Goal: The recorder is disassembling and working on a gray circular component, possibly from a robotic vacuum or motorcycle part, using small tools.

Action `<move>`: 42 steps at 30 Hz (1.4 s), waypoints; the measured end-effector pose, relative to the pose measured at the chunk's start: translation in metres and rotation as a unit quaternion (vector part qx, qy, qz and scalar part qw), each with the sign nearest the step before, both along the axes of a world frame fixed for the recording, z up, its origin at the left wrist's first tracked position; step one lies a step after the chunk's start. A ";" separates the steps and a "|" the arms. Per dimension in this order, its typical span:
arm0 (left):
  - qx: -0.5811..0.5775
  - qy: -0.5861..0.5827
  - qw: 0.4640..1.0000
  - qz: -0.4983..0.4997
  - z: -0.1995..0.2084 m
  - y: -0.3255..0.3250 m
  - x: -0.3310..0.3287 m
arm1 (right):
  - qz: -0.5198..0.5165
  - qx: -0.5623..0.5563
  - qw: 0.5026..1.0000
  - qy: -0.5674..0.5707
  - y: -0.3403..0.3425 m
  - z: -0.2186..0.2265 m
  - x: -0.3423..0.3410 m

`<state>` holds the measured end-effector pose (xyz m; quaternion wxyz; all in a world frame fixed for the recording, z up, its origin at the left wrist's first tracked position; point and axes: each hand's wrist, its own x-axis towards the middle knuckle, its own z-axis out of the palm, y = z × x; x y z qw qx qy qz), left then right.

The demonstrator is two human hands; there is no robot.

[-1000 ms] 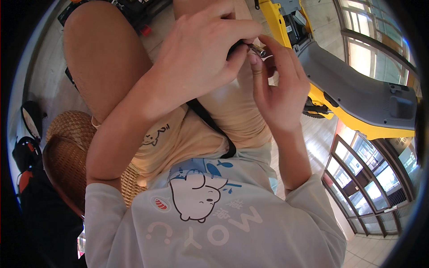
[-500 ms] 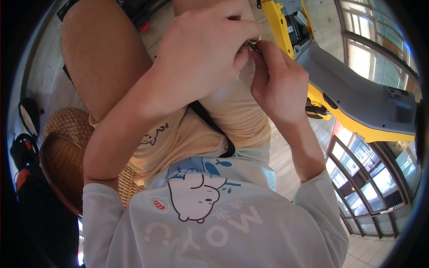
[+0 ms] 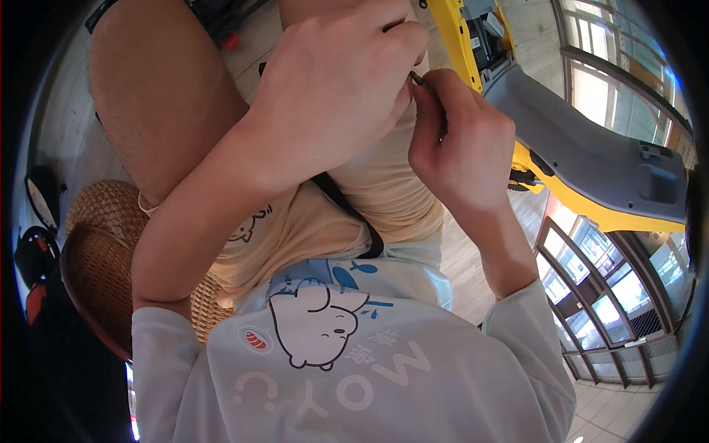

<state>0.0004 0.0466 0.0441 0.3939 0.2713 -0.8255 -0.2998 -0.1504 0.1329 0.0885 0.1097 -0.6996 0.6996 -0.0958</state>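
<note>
Above my lap, both hands meet at the fingertips. My left hand [image 3: 343,77] is closed, its back toward me, with thumb and forefinger pressed together near the other hand's fingertips. My right hand [image 3: 467,140] pinches a small dark, slim piece [image 3: 417,78] between thumb and forefinger. One end of this piece reaches the left fingertips. It is too small and too covered to name its kind, and what lies inside the left fist is hidden.
To the right stands a yellow and grey scooter-like body [image 3: 576,140], with an opened compartment at its upper end. A woven wicker seat [image 3: 103,258] is at my left. Glazed window frames [image 3: 605,303] stand at the right. A small red thing [image 3: 230,40] lies on the floor beyond my knee.
The hands stay together over my lap, with only a slight shift of the fingers. The whole view has moved a little.
</note>
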 end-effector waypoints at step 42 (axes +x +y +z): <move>0.024 -0.053 0.998 0.012 0.002 0.004 0.004 | -0.238 0.427 0.699 -0.523 -0.043 0.024 -0.030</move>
